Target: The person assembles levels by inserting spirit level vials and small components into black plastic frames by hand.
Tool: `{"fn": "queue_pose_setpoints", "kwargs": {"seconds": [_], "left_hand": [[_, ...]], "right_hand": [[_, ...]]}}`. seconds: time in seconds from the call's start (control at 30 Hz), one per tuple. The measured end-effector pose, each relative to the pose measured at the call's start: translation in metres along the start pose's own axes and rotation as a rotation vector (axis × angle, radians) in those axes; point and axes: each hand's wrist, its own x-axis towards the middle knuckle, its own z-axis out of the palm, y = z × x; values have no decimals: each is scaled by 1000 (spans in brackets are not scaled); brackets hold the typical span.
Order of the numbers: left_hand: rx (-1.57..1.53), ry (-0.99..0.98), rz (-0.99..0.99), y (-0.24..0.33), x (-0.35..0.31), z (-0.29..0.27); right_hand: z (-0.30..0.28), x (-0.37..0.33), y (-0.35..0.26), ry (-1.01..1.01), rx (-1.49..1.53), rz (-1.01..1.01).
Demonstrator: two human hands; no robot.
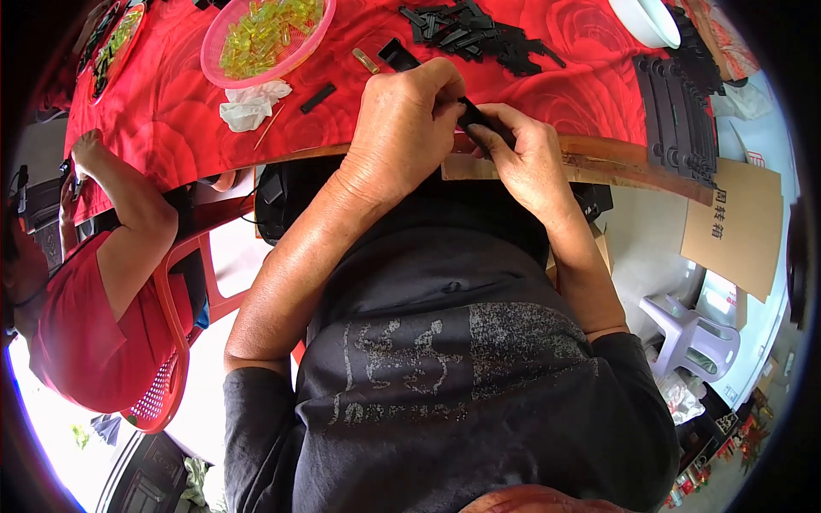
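Observation:
A long black plastic piece (398, 56) slants between my hands above the near edge of the table. My left hand (412, 103) is closed around its middle, fingers curled and partly hidden behind the back of the hand. The lower end is gripped by my right hand (523, 154), with the thumb lying along it. One small yellowish translucent piece (365, 60) lies on the red cloth just left of the strip's far end. Farther left is a short black piece (318, 98). Behind my hands spreads a pile of black plastic parts (466, 30).
A pink basket (209, 64) of yellow translucent pieces stands far left, near crumpled tissue (248, 107) and a thin stick (268, 126). Long black parts (680, 120) overhang the right edge, below a white bowl (647, 21). A co-worker in red (103, 325) sits at left.

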Motion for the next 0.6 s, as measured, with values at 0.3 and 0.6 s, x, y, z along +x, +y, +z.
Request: {"fn": "queue_pose_setpoints", "kwargs": {"seconds": [0.3, 0.6], "left_hand": [[193, 76, 124, 3, -3, 5], [262, 53, 100, 12, -5, 2]], "right_hand": [[4, 0, 0, 85, 11, -38], [6, -2, 1, 58, 22, -21]]}}
